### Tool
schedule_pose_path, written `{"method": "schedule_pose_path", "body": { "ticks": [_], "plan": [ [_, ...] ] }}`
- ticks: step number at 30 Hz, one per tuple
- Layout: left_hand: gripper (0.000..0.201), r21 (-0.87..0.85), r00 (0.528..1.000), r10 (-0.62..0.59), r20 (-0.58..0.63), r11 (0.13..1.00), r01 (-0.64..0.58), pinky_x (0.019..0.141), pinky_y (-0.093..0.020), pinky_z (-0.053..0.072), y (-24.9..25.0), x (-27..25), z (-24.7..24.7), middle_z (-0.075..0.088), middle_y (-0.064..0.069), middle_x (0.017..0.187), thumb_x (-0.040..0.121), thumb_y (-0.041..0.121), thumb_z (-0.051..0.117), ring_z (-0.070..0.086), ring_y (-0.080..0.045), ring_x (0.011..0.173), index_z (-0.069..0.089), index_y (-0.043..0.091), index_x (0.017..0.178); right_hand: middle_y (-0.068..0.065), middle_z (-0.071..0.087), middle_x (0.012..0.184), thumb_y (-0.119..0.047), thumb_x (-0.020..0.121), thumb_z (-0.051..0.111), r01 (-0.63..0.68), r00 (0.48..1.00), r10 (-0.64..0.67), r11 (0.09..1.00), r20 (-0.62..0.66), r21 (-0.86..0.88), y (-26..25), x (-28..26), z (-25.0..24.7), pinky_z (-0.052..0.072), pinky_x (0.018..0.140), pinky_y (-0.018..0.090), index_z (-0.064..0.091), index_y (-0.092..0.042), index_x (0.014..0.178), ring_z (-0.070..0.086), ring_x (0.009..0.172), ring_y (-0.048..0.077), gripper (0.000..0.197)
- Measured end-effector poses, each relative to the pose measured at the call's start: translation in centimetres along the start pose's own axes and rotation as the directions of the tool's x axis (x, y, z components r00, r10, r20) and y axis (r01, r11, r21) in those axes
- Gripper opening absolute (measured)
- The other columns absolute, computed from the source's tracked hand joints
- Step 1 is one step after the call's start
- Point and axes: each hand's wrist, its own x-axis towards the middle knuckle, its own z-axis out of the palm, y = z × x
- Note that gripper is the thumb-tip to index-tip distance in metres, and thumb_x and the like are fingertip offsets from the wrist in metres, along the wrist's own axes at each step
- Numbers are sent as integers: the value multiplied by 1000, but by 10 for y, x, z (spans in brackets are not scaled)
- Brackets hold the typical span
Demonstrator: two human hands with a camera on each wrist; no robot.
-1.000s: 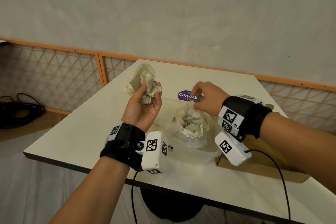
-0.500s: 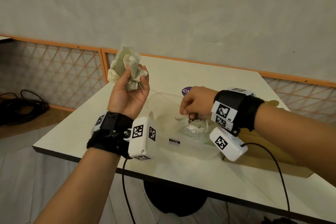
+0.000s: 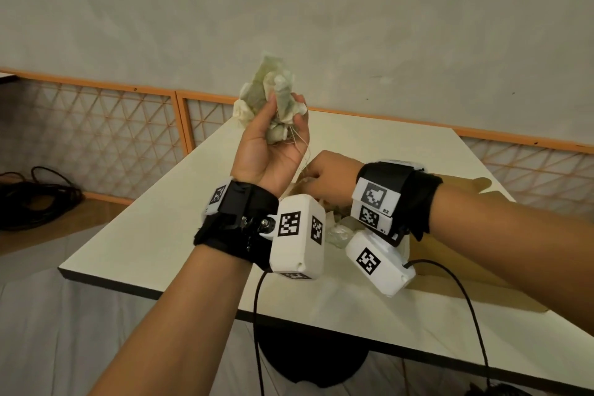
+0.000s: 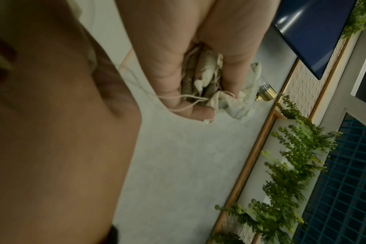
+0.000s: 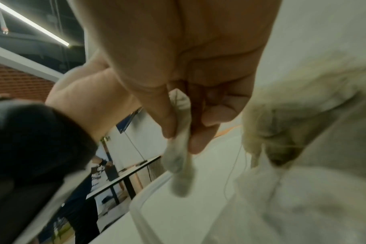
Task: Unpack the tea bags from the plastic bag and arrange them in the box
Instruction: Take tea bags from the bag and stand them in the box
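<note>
My left hand point(image 3: 276, 135) is raised above the table and grips a bunch of pale tea bags point(image 3: 273, 96), their strings dangling from my palm. In the left wrist view the fingers point(image 4: 198, 113) are curled round the tea bags point(image 4: 203, 77). My right hand point(image 3: 324, 177) is low over the table behind the left wrist camera. In the right wrist view its thumb and fingers point(image 5: 196, 142) pinch one tea bag point(image 5: 180, 158) above the clear box's rim point(image 5: 142, 204). More tea bags point(image 5: 282, 132) lie bunched to the right. The plastic bag point(image 3: 340, 231) shows only in part between my wrists.
The white table point(image 3: 160, 228) has its near edge close to my forearms. A flat brown cardboard piece point(image 3: 475, 280) lies under my right forearm. An orange lattice fence point(image 3: 96, 132) runs behind the table, and black cables point(image 3: 35, 193) lie on the floor at left.
My left hand has lifted the bunch of tea bags higher. My right hand has dropped from the purple label down toward the box and pinched a tea bag.
</note>
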Motion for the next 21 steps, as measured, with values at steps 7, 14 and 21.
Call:
{"method": "schedule_pose_path", "body": {
  "ticks": [7, 14, 21],
  "plan": [
    [41, 35, 986, 109, -123, 994, -106, 59, -23, 55, 12, 1, -21, 63, -10, 98, 84, 11, 59, 63, -18, 86, 52, 9, 124, 8, 66, 81, -21, 83, 67, -154, 964, 202, 953, -170, 261, 60, -30, -43, 50, 65, 25, 72, -5, 89, 58, 67, 16, 18],
    [24, 438, 976, 121, -184, 898, -29, 61, -18, 53, -36, -35, -36, 66, 0, 91, 82, 15, 61, 65, -10, 85, 63, 15, 106, 8, 63, 75, -18, 80, 70, -356, 847, 459, 864, -268, 355, 147, -95, -57, 47, 61, 26, 67, -7, 81, 58, 67, 18, 12],
    [39, 912, 887, 460, 35, 348, -216, 87, -45, 54, -78, -42, -50, 68, -9, 100, 71, 23, 76, 66, -25, 99, 63, 10, 105, 3, 62, 73, -22, 83, 67, -451, 867, 488, 854, -100, 259, 187, -150, 17, 38, 60, 22, 68, -12, 76, 53, 65, 13, 12]
  ]
}}
